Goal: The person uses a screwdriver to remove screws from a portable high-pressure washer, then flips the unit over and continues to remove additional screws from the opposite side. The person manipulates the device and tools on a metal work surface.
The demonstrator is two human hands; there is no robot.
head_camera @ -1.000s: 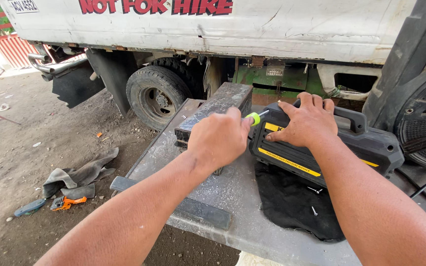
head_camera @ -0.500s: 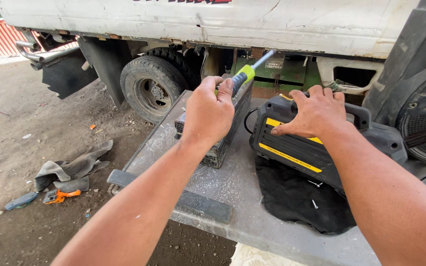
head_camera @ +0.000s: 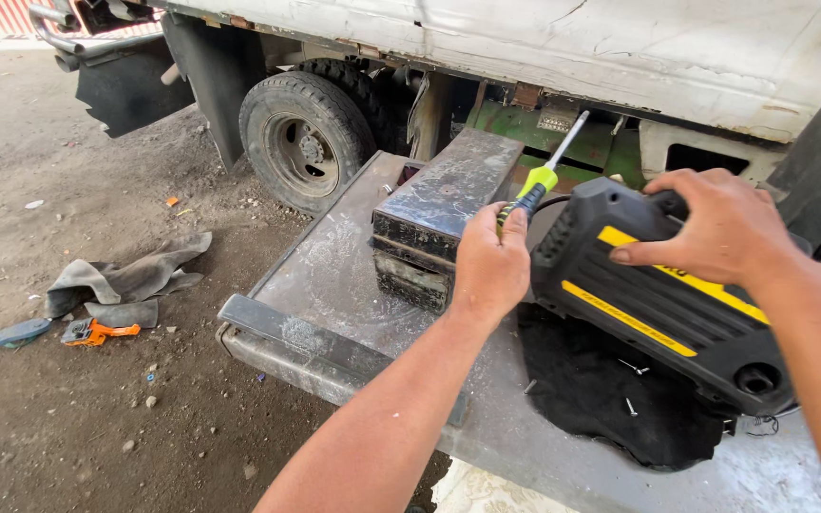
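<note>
The left hand (head_camera: pixel 491 271) is clamped on a green-handled screwdriver (head_camera: pixel 545 171), shaft pointing up and away. Just beside it, the right hand (head_camera: pixel 719 228) grips a black-and-yellow device (head_camera: pixel 658 304) on the tabletop (head_camera: pixel 334 275).

Screwdriver (head_camera: pixel 545 169) handle mostly hidden inside left hand (head_camera: pixel 489 266), black-and-yellow case (head_camera: pixel 662 299) partly covered by right hand (head_camera: pixel 719 228)

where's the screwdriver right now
In the head view the screwdriver is in the left hand, shaft angled up toward the truck, between the dark metal box and the black-and-yellow machine.
</note>
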